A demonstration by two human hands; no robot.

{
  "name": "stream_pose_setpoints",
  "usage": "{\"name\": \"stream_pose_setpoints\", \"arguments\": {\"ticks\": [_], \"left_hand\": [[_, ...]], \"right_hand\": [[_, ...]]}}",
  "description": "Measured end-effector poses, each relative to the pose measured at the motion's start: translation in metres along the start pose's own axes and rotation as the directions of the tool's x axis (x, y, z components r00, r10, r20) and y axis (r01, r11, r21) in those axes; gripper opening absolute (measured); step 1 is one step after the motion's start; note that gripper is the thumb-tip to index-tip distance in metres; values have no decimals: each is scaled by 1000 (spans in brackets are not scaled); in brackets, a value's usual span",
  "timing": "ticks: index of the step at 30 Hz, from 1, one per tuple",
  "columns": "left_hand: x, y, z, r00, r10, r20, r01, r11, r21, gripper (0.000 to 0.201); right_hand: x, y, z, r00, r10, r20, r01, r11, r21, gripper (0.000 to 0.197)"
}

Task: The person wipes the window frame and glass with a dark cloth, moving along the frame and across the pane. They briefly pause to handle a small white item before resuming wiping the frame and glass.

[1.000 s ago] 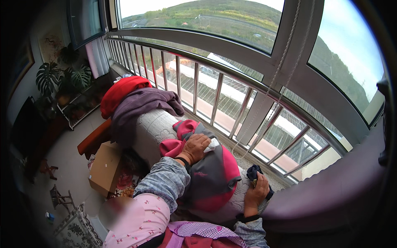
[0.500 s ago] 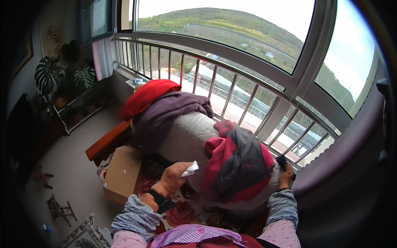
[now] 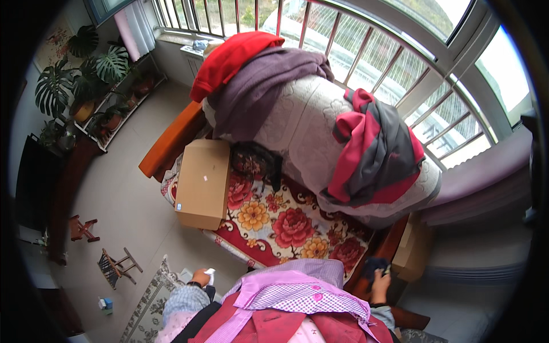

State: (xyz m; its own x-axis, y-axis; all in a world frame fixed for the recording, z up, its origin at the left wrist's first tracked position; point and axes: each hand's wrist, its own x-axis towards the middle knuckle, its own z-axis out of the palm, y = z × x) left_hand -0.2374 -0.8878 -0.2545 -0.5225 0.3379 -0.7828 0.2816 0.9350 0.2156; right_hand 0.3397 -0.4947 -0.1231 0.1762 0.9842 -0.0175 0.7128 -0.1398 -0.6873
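My left hand (image 3: pixel 200 278), low at the sofa's front edge, is closed round a small crumpled white tissue (image 3: pixel 211 276). Beside the sofa's right armrest, my right hand (image 3: pixel 381 284) grips a dark cloth (image 3: pixel 374 266), whose exact kind I cannot make out. In front of me is a sofa with a floral seat cover (image 3: pixel 291 227). Over its back lies a pale quilted cover (image 3: pixel 300 120). A red and grey jacket (image 3: pixel 377 151) drapes the right part of the backrest; a purple garment (image 3: pixel 257 86) and a red one (image 3: pixel 234 60) lie at the left.
A cardboard box (image 3: pixel 203 183) sits on the seat's left end, next to a dark bag-like thing (image 3: pixel 255 160). Another box (image 3: pixel 413 246) stands past the right armrest. Small folding stools (image 3: pixel 117 266), a patterned rug (image 3: pixel 150 300) and a plant rack (image 3: pixel 114 128) are at the left. Window railings run behind.
My view has tipped downward. Both hands have come back toward my body: the left with the white tissue, the right away from the backrest's right end with the dark cloth.
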Motion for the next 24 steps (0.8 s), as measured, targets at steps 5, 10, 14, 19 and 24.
{"name": "stream_pose_setpoints", "arguments": {"ticks": [5,10,14,19,24], "left_hand": [[21,63,-31,845,321,427,-501,754,425,32],[23,152,-68,895,418,-152,-428,903,-34,20],[9,194,-57,900,435,25,-436,896,85,17],[-69,200,6,790,580,199,-597,801,37,23],[-121,157,22,789,498,359,-583,793,180,24]], "right_hand": [[-102,-4,15,946,202,253,-183,978,-96,32],[-130,-6,-1,939,214,268,-181,973,-144,34],[-160,33,-20,896,259,360,-234,966,-112,44],[-176,77,-33,862,291,416,-217,952,-215,45],[-138,64,-30,923,36,382,-21,999,-43,37]]}}
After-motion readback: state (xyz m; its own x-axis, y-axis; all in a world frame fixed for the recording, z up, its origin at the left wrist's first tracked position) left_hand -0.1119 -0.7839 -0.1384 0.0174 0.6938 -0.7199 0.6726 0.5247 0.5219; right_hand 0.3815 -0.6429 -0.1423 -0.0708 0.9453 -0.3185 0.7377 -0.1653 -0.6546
